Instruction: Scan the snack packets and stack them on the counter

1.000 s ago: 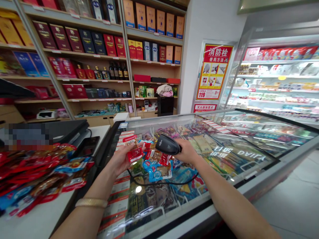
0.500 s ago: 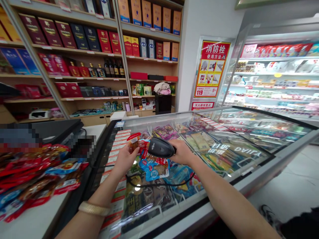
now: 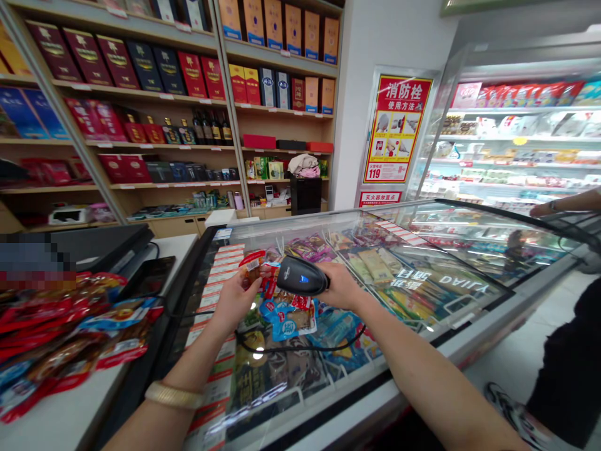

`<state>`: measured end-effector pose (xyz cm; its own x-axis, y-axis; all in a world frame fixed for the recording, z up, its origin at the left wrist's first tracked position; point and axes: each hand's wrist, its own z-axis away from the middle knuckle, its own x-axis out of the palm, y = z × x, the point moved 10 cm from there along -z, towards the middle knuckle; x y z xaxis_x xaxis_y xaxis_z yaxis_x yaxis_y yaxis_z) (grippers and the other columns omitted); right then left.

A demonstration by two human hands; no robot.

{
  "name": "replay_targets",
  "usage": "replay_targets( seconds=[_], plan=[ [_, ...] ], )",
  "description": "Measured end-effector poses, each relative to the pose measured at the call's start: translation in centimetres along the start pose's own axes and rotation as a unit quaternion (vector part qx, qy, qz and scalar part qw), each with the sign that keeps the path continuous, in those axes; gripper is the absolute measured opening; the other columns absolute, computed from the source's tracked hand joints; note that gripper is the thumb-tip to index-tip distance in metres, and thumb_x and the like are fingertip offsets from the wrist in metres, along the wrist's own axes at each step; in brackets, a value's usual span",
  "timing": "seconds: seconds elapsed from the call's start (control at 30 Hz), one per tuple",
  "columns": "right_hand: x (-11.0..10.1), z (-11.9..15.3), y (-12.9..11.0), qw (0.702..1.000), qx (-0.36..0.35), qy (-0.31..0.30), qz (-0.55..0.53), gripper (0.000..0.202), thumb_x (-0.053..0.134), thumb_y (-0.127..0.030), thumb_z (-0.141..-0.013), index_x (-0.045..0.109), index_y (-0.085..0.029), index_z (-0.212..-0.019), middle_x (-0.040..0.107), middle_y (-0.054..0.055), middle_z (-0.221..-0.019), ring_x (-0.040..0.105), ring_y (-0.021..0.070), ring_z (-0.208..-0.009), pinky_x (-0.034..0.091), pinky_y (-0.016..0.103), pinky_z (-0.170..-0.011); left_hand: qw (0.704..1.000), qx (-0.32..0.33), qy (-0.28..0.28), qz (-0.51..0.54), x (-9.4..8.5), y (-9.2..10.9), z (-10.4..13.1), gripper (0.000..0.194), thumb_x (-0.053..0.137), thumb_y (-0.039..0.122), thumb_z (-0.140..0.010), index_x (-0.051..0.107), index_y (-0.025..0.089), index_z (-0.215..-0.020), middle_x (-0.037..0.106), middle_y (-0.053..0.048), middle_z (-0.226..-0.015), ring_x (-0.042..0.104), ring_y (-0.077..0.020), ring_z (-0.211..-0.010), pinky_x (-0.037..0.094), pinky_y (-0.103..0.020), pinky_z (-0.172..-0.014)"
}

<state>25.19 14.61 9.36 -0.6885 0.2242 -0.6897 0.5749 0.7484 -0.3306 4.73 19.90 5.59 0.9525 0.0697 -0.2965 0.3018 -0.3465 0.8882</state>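
Observation:
My left hand [image 3: 238, 294] pinches a small red snack packet [image 3: 253, 262] by its edge above the freezer's glass top. In my right hand [image 3: 342, 287] is a black barcode scanner [image 3: 300, 276], its head pointing left at that packet and a blue light showing on its top. Its handle is mostly hidden behind my fingers. Below the scanner, blue and red snack packets [image 3: 290, 322] lie on the glass. The scanner's black cable [image 3: 300, 348] curves across the glass toward the left.
Many red and blue snack packets [image 3: 70, 338] are heaped on the white counter [image 3: 61, 419] at left, beside a black phone-like device [image 3: 148, 275]. The chest freezer [image 3: 469, 338] stretches right. Another person's arm [image 3: 575, 203] and leg [image 3: 568, 363] show at the right edge.
A blue light now shows on the scanner. Another person's arm and more of their leg have come into view at right. Both my hands have stayed nearly still.

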Motion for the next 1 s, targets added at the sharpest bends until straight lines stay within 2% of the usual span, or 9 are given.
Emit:
replay_targets(
  seconds=[0.17, 0.33, 0.4, 0.5, 0.6, 0.7, 0.83, 0.93, 1.0],
  plan=[
    [-1.0, 0.3, 1.7, 0.999, 0.037, 0.028, 0.027, 0.021, 0.069, -0.027, -0.069, 0.066, -0.019, -0.088, 0.071, 0.006, -0.084, 0.065, 0.021, -0.077, 0.047, 0.027, -0.071, 0.998, 0.032, 0.01, -0.051, -0.3, 0.5, 0.0, 0.042, 0.056, 0.047, -0.076, 0.066, 0.015, -0.102, 0.074, -0.011, -0.098, 0.068, -0.0263, -0.091, 0.052, -0.042, -0.088],
    [-4.5, 1.3, 6.4, 0.978, 0.158, 0.085, 0.104, 0.021, 0.066, -0.025, -0.071, 0.067, -0.02, -0.092, 0.072, 0.006, -0.086, 0.067, 0.023, -0.081, 0.048, 0.028, -0.073, 0.974, 0.125, 0.044, -0.186, -0.1, 2.9, 0.2, 0.045, 0.041, 0.042, -0.09, 0.06, 0.016, -0.121, 0.07, -0.011, -0.109, 0.064, -0.0246, -0.102, 0.048, -0.04, -0.094],
    [-5.5, 1.7, 7.9, 0.968, 0.195, 0.091, 0.129, 0.026, 0.065, -0.024, -0.072, 0.068, -0.021, -0.098, 0.073, 0.007, -0.094, 0.067, 0.0248, -0.09, 0.049, 0.029, -0.079, 0.949, 0.17, 0.028, -0.263, 1.2, 4.2, 0.0, 0.046, 0.038, 0.039, -0.093, 0.057, 0.017, -0.127, 0.068, -0.012, -0.115, 0.061, -0.0252, -0.107, 0.046, -0.04, -0.096],
    [-5.9, 2.3, 9.5, 0.954, 0.242, 0.082, 0.156, 0.028, 0.066, -0.024, -0.073, 0.068, -0.022, -0.1, 0.073, 0.007, -0.099, 0.067, 0.026, -0.097, 0.049, 0.03, -0.082, 0.894, 0.205, -0.021, -0.398, 4.0, 5.4, -0.6, 0.047, 0.038, 0.038, -0.094, 0.056, 0.014, -0.13, 0.066, -0.016, -0.116, 0.059, -0.0278, -0.107, 0.045, -0.042, -0.095],
    [-5.5, 2.7, 10.4, 0.944, 0.272, 0.062, 0.175, 0.027, 0.066, -0.027, -0.075, 0.068, -0.022, -0.101, 0.074, 0.007, -0.099, 0.068, 0.0262, -0.096, 0.049, 0.03, -0.081, 0.841, 0.193, -0.063, -0.501, 6.2, 5.4, -1.3, 0.048, 0.041, 0.041, -0.094, 0.056, 0.012, -0.13, 0.064, -0.018, -0.117, 0.056, -0.0312, -0.111, 0.043, -0.044, -0.094],
    [-5.2, 2.8, 10.8, 0.937, 0.284, 0.045, 0.197, 0.029, 0.066, -0.03, -0.076, 0.068, -0.021, -0.103, 0.074, 0.008, -0.099, 0.069, 0.0262, -0.093, 0.048, 0.03, -0.078, 0.815, 0.159, -0.103, -0.548, 7.4, 4.7, -1.5, 0.05, 0.041, 0.046, -0.094, 0.057, 0.014, -0.13, 0.064, -0.018, -0.118, 0.055, -0.0327, -0.113, 0.043, -0.044, -0.091],
    [-5.1, 3.0, 11.4, 0.929, 0.299, 0.03, 0.216, 0.027, 0.066, -0.032, -0.076, 0.068, -0.021, -0.101, 0.074, 0.008, -0.095, 0.069, 0.0254, -0.089, 0.047, 0.029, -0.075, 0.818, 0.125, -0.123, -0.547, 7.6, 4.0, -1.2, 0.052, 0.039, 0.049, -0.095, 0.055, 0.016, -0.132, 0.062, -0.016, -0.123, 0.055, -0.0328, -0.115, 0.042, -0.046, -0.093],
    [-5.0, 3.0, 11.4, 0.929, 0.3, 0.023, 0.216, 0.028, 0.066, -0.032, -0.076, 0.068, -0.021, -0.102, 0.073, 0.007, -0.096, 0.068, 0.0249, -0.089, 0.047, 0.028, -0.075, 0.836, 0.135, -0.091, -0.524, 6.8, 4.5, -0.8, 0.049, 0.039, 0.045, -0.095, 0.055, 0.017, -0.133, 0.06, -0.016, -0.128, 0.054, -0.0313, -0.119, 0.041, -0.046, -0.096],
    [-4.9, 3.0, 11.3, 0.929, 0.299, 0.022, 0.216, 0.029, 0.066, -0.032, -0.076, 0.068, -0.021, -0.103, 0.074, 0.007, -0.097, 0.068, 0.0248, -0.09, 0.046, 0.028, -0.076, 0.846, 0.151, -0.063, -0.507, 5.6, 4.9, -0.6, 0.046, 0.04, 0.041, -0.095, 0.056, 0.018, -0.132, 0.06, -0.016, -0.129, 0.054, -0.0294, -0.119, 0.042, -0.044, -0.098]
  ],
)
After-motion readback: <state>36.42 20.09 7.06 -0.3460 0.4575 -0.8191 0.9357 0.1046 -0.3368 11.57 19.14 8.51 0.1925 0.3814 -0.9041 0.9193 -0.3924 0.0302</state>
